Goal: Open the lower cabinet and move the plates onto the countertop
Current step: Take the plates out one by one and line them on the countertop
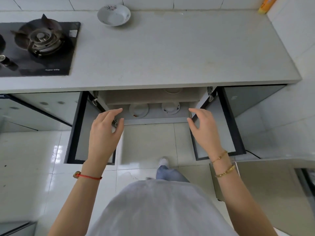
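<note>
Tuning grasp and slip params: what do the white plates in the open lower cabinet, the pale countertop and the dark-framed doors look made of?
White plates in the cabinet: likely glazed ceramic, with a smooth white sheen and printed marks. Pale grey countertop: looks like stone or composite, matte and faintly speckled. Dark-framed cabinet doors: grey panel, possibly frosted glass or laminate, in a dark frame; cannot tell which.

Plates (139, 110) in cabinet (153, 119) — below countertop (170, 53).

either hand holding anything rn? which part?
Nothing held. Left hand and right hand hover open before the open cabinet doors; both plates sit untouched inside.
</note>
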Available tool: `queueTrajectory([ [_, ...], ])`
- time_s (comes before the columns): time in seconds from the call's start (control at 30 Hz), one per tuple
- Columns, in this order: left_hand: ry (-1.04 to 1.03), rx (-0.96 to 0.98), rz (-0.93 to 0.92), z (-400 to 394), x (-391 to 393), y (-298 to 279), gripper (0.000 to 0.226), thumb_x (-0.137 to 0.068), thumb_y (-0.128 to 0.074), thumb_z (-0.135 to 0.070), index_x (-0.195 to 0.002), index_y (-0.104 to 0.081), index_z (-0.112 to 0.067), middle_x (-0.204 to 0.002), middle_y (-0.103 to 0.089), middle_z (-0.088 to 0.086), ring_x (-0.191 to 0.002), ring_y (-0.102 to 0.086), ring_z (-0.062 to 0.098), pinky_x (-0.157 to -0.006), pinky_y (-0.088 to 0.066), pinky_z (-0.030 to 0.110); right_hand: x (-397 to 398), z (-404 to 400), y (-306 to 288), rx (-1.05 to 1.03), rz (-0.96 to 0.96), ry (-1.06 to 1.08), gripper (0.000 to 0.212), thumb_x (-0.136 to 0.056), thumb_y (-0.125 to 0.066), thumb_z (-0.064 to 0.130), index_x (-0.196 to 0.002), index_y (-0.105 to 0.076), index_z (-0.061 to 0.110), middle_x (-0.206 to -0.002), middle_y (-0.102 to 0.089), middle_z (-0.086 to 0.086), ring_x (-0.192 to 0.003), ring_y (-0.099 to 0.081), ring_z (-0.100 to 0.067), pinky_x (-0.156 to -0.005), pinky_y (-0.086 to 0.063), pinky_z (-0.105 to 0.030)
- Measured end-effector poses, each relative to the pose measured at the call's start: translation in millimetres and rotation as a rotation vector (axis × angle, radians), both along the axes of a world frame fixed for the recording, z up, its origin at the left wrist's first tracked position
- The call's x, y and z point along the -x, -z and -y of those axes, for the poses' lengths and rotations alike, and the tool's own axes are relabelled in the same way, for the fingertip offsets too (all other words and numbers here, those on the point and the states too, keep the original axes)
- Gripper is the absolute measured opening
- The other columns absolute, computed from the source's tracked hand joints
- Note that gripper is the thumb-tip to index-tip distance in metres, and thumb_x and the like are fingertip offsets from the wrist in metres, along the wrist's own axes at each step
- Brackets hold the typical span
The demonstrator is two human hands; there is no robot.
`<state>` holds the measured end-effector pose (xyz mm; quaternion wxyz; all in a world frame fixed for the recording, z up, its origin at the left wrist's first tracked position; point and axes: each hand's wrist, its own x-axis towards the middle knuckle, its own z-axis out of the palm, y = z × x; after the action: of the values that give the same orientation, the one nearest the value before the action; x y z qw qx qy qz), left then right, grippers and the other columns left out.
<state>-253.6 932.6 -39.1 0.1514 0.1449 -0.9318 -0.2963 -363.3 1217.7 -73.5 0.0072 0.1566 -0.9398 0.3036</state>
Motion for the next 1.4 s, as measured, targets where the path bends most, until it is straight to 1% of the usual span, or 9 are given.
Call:
queueTrajectory([
  [0.1,0.028,0.001,0.016,0,-22,0,0.030,-0.094,-0.059,-0.017,-0.124,-0.063,-0.012,-0.115,-0.068,0.004,-0.110,-0.060,0.020,-0.099,-0.049,0.040,-32,-3,3,0.011,0.018,0.023,0.033,-0.094,-0.058,0.020,-0.126,-0.058,0.012,-0.122,-0.061,-0.004,-0.118,-0.051,-0.021,-0.103,-0.043,-0.032],
  [0.17,0.045,0.005,0.034,-1,-35,1,0.031,-0.094,-0.058,-0.018,-0.124,-0.063,-0.012,-0.116,-0.068,0.005,-0.111,-0.060,0.021,-0.100,-0.049,0.042,-50,-5,5,0.020,0.032,0.029,0.033,-0.094,-0.058,0.021,-0.126,-0.057,0.011,-0.123,-0.061,-0.004,-0.119,-0.052,-0.022,-0.103,-0.044,-0.035],
  [0.4,0.120,0.035,0.081,-13,-54,10,0.032,-0.094,-0.058,-0.019,-0.125,-0.062,-0.014,-0.118,-0.068,0.005,-0.112,-0.060,0.023,-0.098,-0.050,0.042,-81,-19,12,0.035,0.038,0.082,0.032,-0.095,-0.056,0.023,-0.125,-0.057,0.014,-0.122,-0.061,-0.002,-0.118,-0.051,-0.017,-0.102,-0.042,-0.027],
  [0.63,0.123,0.027,0.076,-35,-28,24,0.031,-0.094,-0.059,-0.018,-0.126,-0.062,-0.017,-0.117,-0.068,0.004,-0.111,-0.061,0.023,-0.097,-0.050,0.041,-54,-42,24,0.027,0.063,0.114,0.033,-0.095,-0.057,0.022,-0.126,-0.058,0.012,-0.124,-0.061,-0.003,-0.120,-0.050,-0.019,-0.104,-0.043,-0.030],
  [0.83,0.066,0.021,0.037,-58,25,52,0.030,-0.094,-0.058,-0.016,-0.123,-0.062,-0.017,-0.110,-0.069,0.002,-0.103,-0.061,0.021,-0.092,-0.052,0.039,2,-66,48,0.027,0.095,0.104,0.034,-0.095,-0.057,0.022,-0.128,-0.056,0.014,-0.124,-0.060,-0.002,-0.121,-0.049,-0.016,-0.102,-0.039,-0.024],
  [0.97,0.009,0.009,0.018,-70,66,88,0.027,-0.094,-0.057,-0.017,-0.120,-0.064,-0.016,-0.106,-0.069,0.001,-0.101,-0.061,0.020,-0.090,-0.050,0.033,46,-73,81,0.025,0.121,0.086,0.034,-0.096,-0.056,0.025,-0.128,-0.056,0.015,-0.125,-0.060,-0.001,-0.121,-0.050,-0.016,-0.100,-0.038,-0.022],
  [1.13,-0.023,-0.060,0.057,-82,118,152,0.028,-0.096,-0.053,-0.019,-0.121,-0.064,-0.016,-0.110,-0.069,-0.002,-0.105,-0.061,0.015,-0.089,-0.050,0.032,94,-65,142,0.025,0.164,0.066,0.034,-0.096,-0.055,0.025,-0.127,-0.056,0.012,-0.124,-0.061,-0.004,-0.121,-0.051,-0.019,-0.101,-0.044,-0.030],
  [1.27,-0.014,-0.035,0.096,-78,161,216,0.030,-0.095,-0.055,-0.019,-0.124,-0.062,-0.016,-0.113,-0.068,-0.002,-0.109,-0.058,0.013,-0.092,-0.037,0.014,135,-52,200,0.041,0.163,0.059,0.034,-0.095,-0.056,0.023,-0.127,-0.057,0.011,-0.123,-0.062,-0.005,-0.118,-0.052,-0.022,-0.100,-0.045,-0.032],
  [1.4,0.008,-0.002,0.096,-62,215,287,0.029,-0.095,-0.055,-0.019,-0.122,-0.062,-0.016,-0.115,-0.067,0.001,-0.110,-0.058,0.018,-0.091,-0.038,0.019,185,-38,267,0.051,0.146,0.059,0.033,-0.095,-0.057,0.022,-0.126,-0.058,0.010,-0.121,-0.062,-0.007,-0.118,-0.052,-0.023,-0.100,-0.042,-0.031],
])
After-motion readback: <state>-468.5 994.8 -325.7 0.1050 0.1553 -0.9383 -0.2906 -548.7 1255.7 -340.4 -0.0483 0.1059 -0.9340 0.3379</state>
